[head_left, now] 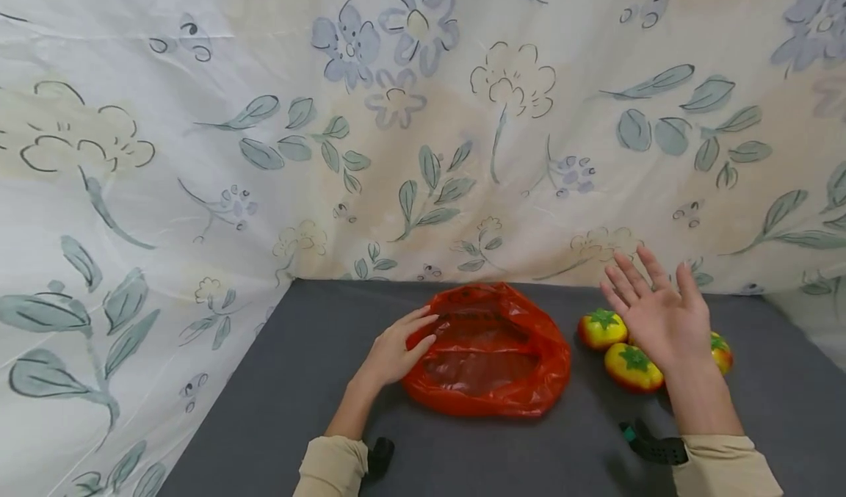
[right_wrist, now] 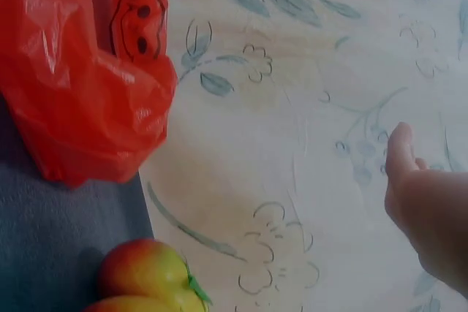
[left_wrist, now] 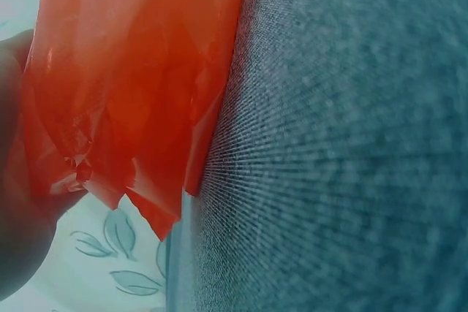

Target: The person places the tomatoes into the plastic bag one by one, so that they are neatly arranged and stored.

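I see my left hand [head_left: 393, 350] resting at the left rim of a red plastic bag [head_left: 489, 401], which sits mouth open on a dark grey table [head_left: 317, 335]; I cannot tell whether the fingers pinch the plastic. My right hand [head_left: 667, 321] is released and raised, palm showing, fingers spread. Just right of the bag, partly hidden by that hand, is a cluster of yellow-and-red fruits [head_left: 633, 372] with green star-shaped tops. Pale floral cloth [head_left: 390, 144] hangs behind the table.
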Demonstrator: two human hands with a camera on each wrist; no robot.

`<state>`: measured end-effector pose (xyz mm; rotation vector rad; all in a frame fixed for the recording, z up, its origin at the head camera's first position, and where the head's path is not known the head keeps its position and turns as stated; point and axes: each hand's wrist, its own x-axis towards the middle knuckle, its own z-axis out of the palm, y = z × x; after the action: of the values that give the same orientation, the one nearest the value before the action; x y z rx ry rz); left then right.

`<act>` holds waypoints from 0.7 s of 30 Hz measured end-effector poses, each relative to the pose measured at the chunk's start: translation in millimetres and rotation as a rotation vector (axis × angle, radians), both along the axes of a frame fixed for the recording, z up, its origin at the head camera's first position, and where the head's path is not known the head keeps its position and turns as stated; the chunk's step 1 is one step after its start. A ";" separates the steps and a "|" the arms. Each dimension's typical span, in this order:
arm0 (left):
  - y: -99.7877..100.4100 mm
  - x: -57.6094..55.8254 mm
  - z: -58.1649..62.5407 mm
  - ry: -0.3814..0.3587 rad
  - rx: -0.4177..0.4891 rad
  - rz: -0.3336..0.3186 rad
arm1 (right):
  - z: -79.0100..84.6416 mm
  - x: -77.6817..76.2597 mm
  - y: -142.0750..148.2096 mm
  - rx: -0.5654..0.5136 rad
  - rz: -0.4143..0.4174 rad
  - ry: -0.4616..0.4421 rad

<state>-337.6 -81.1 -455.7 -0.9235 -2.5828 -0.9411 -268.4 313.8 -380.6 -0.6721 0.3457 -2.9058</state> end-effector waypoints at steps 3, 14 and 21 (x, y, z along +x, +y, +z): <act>0.7 -0.1 1.0 0.005 -0.001 -0.006 | 1.1 -0.2 6.3 0.025 -0.013 -0.029; 3.0 -0.8 1.3 -0.005 -0.029 0.008 | -1.1 0.0 27.8 0.106 -0.139 -0.067; 3.5 0.5 1.4 0.007 -0.031 0.014 | -9.1 -2.3 47.8 0.109 -0.233 -0.160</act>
<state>-337.1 -77.5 -454.3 -0.9144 -2.6012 -0.8954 -270.7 361.6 -389.7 -0.4042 0.5935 -3.1039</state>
